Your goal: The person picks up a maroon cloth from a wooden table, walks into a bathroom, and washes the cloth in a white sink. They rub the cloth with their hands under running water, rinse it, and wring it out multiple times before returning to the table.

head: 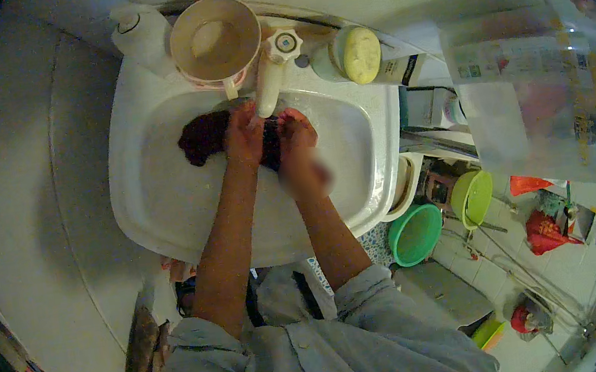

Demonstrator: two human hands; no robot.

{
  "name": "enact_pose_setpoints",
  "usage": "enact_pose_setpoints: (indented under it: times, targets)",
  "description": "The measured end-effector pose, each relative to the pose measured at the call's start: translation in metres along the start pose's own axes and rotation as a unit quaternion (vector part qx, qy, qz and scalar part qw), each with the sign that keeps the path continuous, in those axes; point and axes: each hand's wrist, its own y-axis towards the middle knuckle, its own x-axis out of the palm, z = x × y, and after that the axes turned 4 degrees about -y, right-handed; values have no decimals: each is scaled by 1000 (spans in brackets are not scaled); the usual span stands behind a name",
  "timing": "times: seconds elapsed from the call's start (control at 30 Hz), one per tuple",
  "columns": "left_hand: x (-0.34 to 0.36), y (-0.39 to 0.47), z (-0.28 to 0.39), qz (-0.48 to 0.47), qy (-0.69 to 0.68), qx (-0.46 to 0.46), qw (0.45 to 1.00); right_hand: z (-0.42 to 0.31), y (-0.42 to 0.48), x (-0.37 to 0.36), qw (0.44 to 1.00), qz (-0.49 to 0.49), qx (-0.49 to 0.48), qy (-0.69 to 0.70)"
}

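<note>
A dark, bunched cloth (206, 137) lies in the upper part of a white washbasin (183, 212), under the spout of a white tap (269, 85). My left hand (244, 136) grips it just left of the spout, and one end of the cloth sticks out to that side. Right of the spout, my right hand (297, 138) is closed on another part of the same cloth. A blurred patch hides part of my right wrist. Whether water runs from the tap cannot be told.
Behind the basin stand a white jug (143, 37), a light cup with a handle (215, 39) and a jar with a yellow sponge (362, 55) against it. A translucent plastic bag (535, 98) hangs at the right. Lower right are green basins (416, 235) (472, 200).
</note>
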Motion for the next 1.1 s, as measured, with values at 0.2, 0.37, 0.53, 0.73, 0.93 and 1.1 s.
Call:
enact_pose_setpoints:
  times: [0.2,0.37,0.53,0.73,0.93,1.1]
  targets:
    - [-6,15,14,-212,296,44,930,-5,1,-10,970,-184,125,98]
    - [14,-35,4,-167,732,297,589,-3,10,28,941,-137,267,154]
    - [76,-158,-44,-419,641,319,559,7,16,51,964,-118,193,-139]
    - [135,-114,33,-464,824,84,313,-31,-30,31,472,-264,-235,-807]
    - [100,-102,-26,-466,830,45,303,1,0,69,418,-312,-159,-838]
    - [20,-78,5,-336,761,408,375,8,13,-48,384,-253,-455,-762]
